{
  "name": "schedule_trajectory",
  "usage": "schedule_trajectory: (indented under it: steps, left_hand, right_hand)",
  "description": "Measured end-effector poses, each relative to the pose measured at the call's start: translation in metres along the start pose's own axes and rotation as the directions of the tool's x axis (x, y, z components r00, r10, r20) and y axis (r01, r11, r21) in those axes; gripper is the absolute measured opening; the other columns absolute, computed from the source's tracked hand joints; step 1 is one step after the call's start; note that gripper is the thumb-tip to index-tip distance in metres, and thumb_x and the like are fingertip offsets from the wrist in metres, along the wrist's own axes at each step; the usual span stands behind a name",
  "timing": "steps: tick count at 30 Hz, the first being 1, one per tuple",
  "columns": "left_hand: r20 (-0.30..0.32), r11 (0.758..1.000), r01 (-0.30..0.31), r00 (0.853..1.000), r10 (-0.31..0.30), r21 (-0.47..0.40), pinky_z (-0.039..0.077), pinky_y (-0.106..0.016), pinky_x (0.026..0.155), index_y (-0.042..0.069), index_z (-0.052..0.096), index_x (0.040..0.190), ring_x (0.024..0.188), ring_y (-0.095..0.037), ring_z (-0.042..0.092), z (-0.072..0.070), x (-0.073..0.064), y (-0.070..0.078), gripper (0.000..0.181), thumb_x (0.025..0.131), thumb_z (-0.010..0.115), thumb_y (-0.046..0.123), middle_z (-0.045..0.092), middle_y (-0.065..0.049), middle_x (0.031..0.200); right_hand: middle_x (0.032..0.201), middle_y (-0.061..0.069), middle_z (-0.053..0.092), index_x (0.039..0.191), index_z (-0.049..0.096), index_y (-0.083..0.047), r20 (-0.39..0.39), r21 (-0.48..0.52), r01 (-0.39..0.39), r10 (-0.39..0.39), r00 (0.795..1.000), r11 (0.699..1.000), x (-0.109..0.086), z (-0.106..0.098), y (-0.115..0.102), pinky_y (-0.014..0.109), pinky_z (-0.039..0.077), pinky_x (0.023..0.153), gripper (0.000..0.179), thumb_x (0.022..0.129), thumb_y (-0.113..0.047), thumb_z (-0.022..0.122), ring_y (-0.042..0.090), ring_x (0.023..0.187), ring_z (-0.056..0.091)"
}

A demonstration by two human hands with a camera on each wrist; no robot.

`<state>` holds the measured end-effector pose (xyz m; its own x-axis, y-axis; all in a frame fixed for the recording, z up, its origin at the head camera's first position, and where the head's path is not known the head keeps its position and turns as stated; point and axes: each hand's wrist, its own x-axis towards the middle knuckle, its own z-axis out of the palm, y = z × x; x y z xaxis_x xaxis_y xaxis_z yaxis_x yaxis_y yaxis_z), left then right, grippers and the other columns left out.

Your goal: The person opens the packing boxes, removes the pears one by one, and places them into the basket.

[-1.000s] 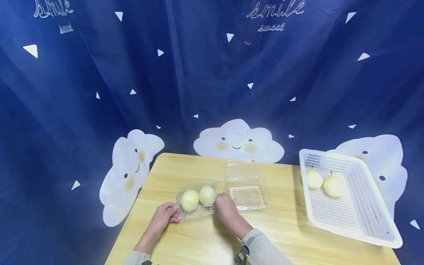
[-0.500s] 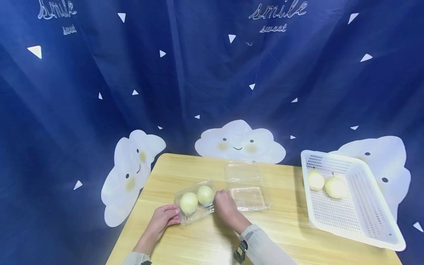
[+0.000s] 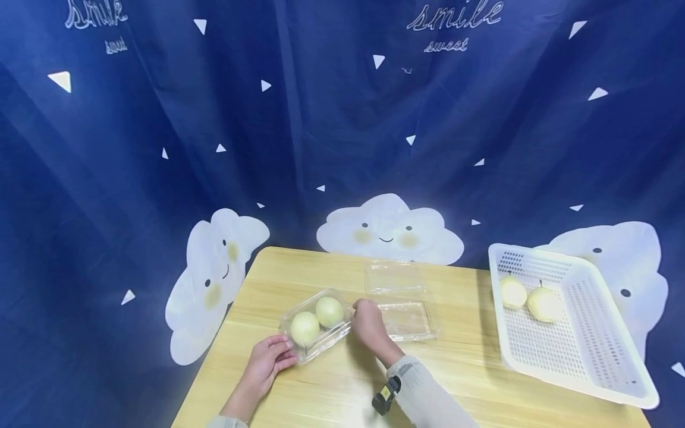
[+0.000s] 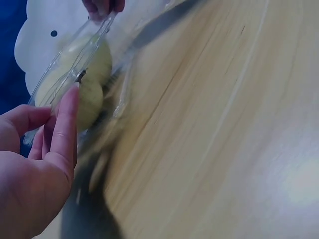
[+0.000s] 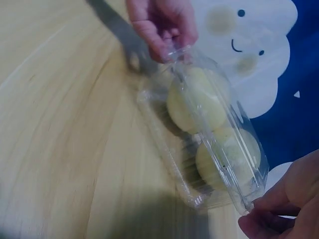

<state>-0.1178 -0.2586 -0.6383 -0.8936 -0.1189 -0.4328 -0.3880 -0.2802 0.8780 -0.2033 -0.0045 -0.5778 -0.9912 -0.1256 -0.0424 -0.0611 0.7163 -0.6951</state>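
Note:
A clear plastic clamshell box [image 3: 327, 340] holds two pale yellow pears, the left pear [image 3: 304, 329] and the right pear [image 3: 329, 312]. Its lid lies over the fruit, and the rims meet along the near edge in the right wrist view. My left hand [image 3: 264, 364] pinches the left corner between thumb and fingers. At the opposite end, my right hand [image 3: 370, 326] pinches the rim with curled fingertips. The box sits at a slant, its right end farther away. Whether its base touches the table cannot be told.
A second clear clamshell box [image 3: 405, 321] lies unfolded on the wooden table [image 3: 449, 356], just beyond my right hand. To the right stands a white perforated basket [image 3: 615, 333] with two pears [image 3: 544, 304] inside. A blue curtain [image 3: 342, 119] hangs behind the table.
The box has turned counterclockwise, its left end coming slightly nearer and its right end going farther back. Both hands have kept their pinch on it. The right hand has shifted slightly away from me.

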Motion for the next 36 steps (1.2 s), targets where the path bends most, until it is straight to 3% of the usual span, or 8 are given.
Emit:
schedule_trajectory:
  steps: [8,12,16,20,23,28,31,36]
  left_hand:
    - [-0.039,0.998,-0.018,0.999,0.015,-0.062,0.066,-0.037,0.085,-0.006,0.050,0.117,0.085,-0.019,0.068,0.011,-0.008,-0.006,0.025,0.095,0.062,-0.002,0.065,-0.008,0.093]
    - [-0.037,0.996,-0.022,0.999,0.019,-0.086,0.066,-0.038,0.087,-0.006,0.047,0.117,0.086,-0.019,0.069,0.016,-0.011,-0.010,0.025,0.097,0.060,-0.002,0.065,-0.007,0.094]
    - [0.001,0.993,-0.011,1.000,0.011,-0.115,0.065,-0.038,0.092,-0.005,0.043,0.117,0.088,-0.019,0.070,0.020,-0.012,-0.013,0.024,0.098,0.058,-0.003,0.063,-0.008,0.095]
    - [0.017,0.989,0.002,1.000,0.001,-0.147,0.064,-0.038,0.094,-0.003,0.042,0.114,0.088,-0.020,0.071,0.023,-0.012,-0.015,0.022,0.098,0.058,-0.004,0.061,-0.008,0.096]
    - [0.013,0.988,0.008,1.000,-0.006,-0.155,0.064,-0.038,0.094,-0.002,0.043,0.111,0.088,-0.019,0.070,0.024,-0.011,-0.016,0.022,0.097,0.059,-0.004,0.060,-0.009,0.097]
    - [0.005,0.988,0.013,1.000,-0.012,-0.154,0.063,-0.038,0.096,-0.002,0.044,0.109,0.090,-0.020,0.070,0.026,-0.009,-0.016,0.019,0.098,0.059,-0.004,0.059,-0.010,0.101]
    - [0.013,0.988,0.004,1.000,-0.002,-0.155,0.063,-0.038,0.097,-0.004,0.044,0.109,0.093,-0.021,0.070,0.030,-0.008,-0.015,0.018,0.098,0.058,-0.004,0.057,-0.012,0.105]
    - [0.026,0.983,-0.007,1.000,0.012,-0.181,0.062,-0.039,0.100,-0.005,0.042,0.109,0.096,-0.021,0.071,0.036,-0.009,-0.013,0.019,0.098,0.058,-0.004,0.056,-0.014,0.108]
  right_hand:
    - [0.105,0.021,0.074,0.112,0.071,0.010,0.014,0.143,-0.108,0.107,0.994,0.984,0.001,0.000,0.004,0.040,0.064,0.082,0.034,0.080,0.012,0.061,0.031,0.095,0.071]
    - [0.103,0.019,0.069,0.118,0.066,0.011,0.039,0.254,-0.174,0.169,0.985,0.951,0.000,0.004,0.006,0.035,0.062,0.076,0.041,0.078,0.014,0.060,0.026,0.089,0.067]
    - [0.102,0.017,0.063,0.132,0.055,0.012,0.081,0.381,-0.248,0.236,0.968,0.891,-0.002,0.012,0.006,0.028,0.061,0.068,0.056,0.077,0.016,0.064,0.021,0.079,0.063]
    - [0.096,0.021,0.065,0.145,0.042,0.012,0.123,0.483,-0.292,0.266,0.956,0.826,-0.006,0.018,0.002,0.033,0.063,0.069,0.069,0.079,0.017,0.063,0.023,0.072,0.065]
    - [0.093,0.026,0.069,0.146,0.036,0.016,0.166,0.577,-0.328,0.286,0.944,0.748,-0.010,0.019,-0.001,0.040,0.066,0.072,0.070,0.081,0.017,0.061,0.025,0.068,0.069]
    - [0.096,0.031,0.069,0.135,0.040,0.018,0.237,0.688,-0.378,0.301,0.924,0.619,-0.016,0.022,-0.003,0.037,0.067,0.074,0.057,0.082,0.017,0.063,0.017,0.062,0.071]
    - [0.099,0.032,0.070,0.129,0.047,0.019,0.269,0.697,-0.396,0.294,0.917,0.597,-0.018,0.024,-0.003,0.036,0.067,0.076,0.047,0.086,0.015,0.064,0.016,0.063,0.073]
    - [0.100,0.029,0.072,0.125,0.056,0.018,0.312,0.686,-0.418,0.277,0.909,0.595,-0.024,0.028,-0.005,0.035,0.067,0.078,0.037,0.089,0.011,0.065,0.014,0.065,0.073]
